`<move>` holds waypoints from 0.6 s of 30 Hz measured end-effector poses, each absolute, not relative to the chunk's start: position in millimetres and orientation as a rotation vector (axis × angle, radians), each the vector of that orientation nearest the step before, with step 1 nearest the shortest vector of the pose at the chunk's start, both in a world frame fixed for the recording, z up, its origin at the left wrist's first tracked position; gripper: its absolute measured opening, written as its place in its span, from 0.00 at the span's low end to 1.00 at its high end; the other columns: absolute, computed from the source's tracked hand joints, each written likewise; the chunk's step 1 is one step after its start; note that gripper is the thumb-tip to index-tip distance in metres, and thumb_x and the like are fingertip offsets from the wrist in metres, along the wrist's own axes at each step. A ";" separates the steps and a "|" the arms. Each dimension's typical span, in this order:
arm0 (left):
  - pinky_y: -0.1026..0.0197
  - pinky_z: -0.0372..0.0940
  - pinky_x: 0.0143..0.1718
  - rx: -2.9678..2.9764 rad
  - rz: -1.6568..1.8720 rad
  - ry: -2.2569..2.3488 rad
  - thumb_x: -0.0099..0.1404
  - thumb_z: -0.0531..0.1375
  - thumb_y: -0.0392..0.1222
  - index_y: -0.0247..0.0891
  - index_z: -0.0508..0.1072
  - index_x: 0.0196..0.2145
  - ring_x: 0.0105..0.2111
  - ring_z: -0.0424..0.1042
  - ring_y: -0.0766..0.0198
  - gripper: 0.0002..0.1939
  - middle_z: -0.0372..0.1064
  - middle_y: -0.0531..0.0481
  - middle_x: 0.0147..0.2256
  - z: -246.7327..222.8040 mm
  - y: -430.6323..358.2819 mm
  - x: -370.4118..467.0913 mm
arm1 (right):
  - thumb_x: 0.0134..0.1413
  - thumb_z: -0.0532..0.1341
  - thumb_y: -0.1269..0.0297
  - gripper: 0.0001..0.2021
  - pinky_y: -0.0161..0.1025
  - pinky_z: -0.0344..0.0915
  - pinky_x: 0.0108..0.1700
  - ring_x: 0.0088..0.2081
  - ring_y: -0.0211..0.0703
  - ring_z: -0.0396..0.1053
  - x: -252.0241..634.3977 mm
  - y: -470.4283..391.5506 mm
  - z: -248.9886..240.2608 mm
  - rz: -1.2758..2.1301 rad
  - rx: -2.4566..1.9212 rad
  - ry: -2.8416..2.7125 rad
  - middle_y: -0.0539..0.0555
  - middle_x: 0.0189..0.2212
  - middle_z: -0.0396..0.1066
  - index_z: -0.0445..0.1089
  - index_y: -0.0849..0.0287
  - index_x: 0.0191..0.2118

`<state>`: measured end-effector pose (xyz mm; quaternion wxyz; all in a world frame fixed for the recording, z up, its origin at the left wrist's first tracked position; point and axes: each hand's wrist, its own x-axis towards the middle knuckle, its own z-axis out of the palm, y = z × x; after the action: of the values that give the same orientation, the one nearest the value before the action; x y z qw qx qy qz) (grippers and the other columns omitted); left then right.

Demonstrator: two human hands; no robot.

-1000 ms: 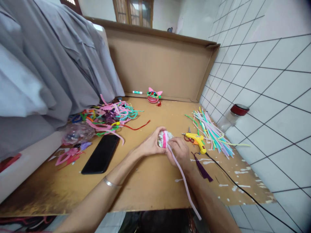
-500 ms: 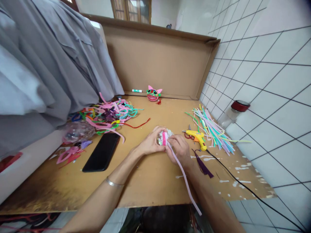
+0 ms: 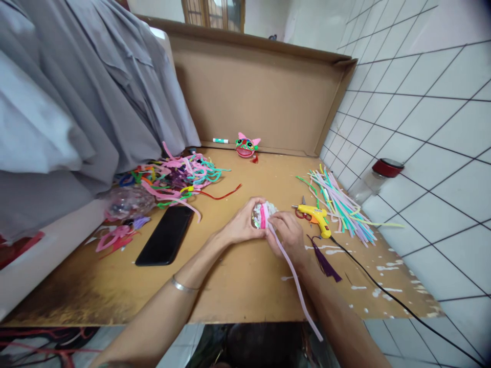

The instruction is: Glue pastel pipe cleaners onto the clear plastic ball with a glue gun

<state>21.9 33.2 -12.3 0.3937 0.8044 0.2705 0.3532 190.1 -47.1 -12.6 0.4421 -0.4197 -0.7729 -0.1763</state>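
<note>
Messy brown worktop [image 3: 230,286], my left grip [image 3: 249,222] curled snug round a sparkly ball [image 3: 258,215], right grip [image 3: 286,232] pinching a lilac strip [image 3: 293,268].

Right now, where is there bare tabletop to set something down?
Bare tabletop lies between the pink-eared figure and the left hand and right hand, and between the forearms, left of the trailing lilac pipe cleaner. Crowded: left, tangled pile and phone; right, glue gun, tassel, loose stems.
</note>
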 end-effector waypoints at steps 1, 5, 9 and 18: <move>0.48 0.63 0.57 2.043 0.907 0.667 0.48 0.68 0.42 0.41 0.61 0.53 0.54 0.67 0.50 0.36 0.63 0.42 0.55 -12.8 33.7 22.1 | 0.56 0.58 0.69 0.09 0.45 0.70 0.42 0.40 0.47 0.69 190.0 -47.3 -12.6 -0.432 -1.044 -1.917 0.59 0.37 0.70 0.69 0.58 0.43; 0.49 0.61 0.58 2.079 0.957 0.609 0.48 0.68 0.42 0.42 0.63 0.50 0.55 0.65 0.51 0.31 0.63 0.43 0.54 -15.3 35.9 23.1 | 0.57 0.58 0.70 0.08 0.44 0.69 0.42 0.40 0.47 0.68 188.8 -48.4 -11.4 -0.430 -1.047 -1.916 0.58 0.36 0.70 0.69 0.58 0.42; 0.48 0.61 0.59 2.103 0.984 0.589 0.48 0.68 0.42 0.42 0.63 0.49 0.55 0.65 0.50 0.30 0.63 0.43 0.54 -17.1 36.4 24.2 | 0.57 0.58 0.71 0.08 0.43 0.69 0.41 0.40 0.47 0.68 188.4 -48.7 -10.2 -0.420 -1.043 -1.921 0.58 0.37 0.70 0.68 0.59 0.42; 0.46 0.59 0.61 2.207 1.004 0.536 0.50 0.68 0.42 0.41 0.61 0.51 0.58 0.62 0.49 0.32 0.60 0.41 0.55 -18.3 35.1 23.1 | 0.56 0.58 0.72 0.09 0.45 0.69 0.41 0.39 0.47 0.67 187.4 -48.5 -8.6 -0.401 -1.035 -1.918 0.58 0.36 0.69 0.67 0.57 0.43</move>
<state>23.1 35.1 -18.3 0.3233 0.8410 0.2043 0.3827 187.4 -48.5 -8.6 0.4464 -0.4179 -0.7746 -0.1617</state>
